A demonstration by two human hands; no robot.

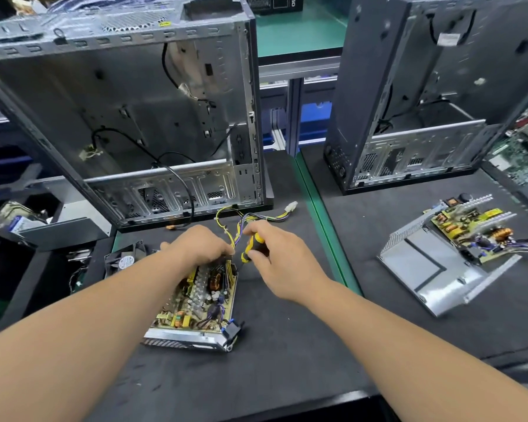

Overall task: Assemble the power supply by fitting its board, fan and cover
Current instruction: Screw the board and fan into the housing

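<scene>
Your right hand (275, 257), clamped on the yellow-and-black screwdriver (252, 246), angles its tip down-left toward the green circuit board's (195, 300) far corner, just beside your left hand (200, 245), which presses there, its fingers hidden.

Dark bench mat (287, 345) with green strip (320, 226). On it: two PC cases (141, 123) (424, 102), open power supply (195, 303), loose fan (124, 261), second supply chassis (445, 263).

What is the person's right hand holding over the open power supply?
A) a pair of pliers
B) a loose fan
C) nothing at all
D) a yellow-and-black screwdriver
D: the right hand grips a yellow-and-black screwdriver at the far corner of the board, while the fan lies untouched on the mat to the left.
</scene>
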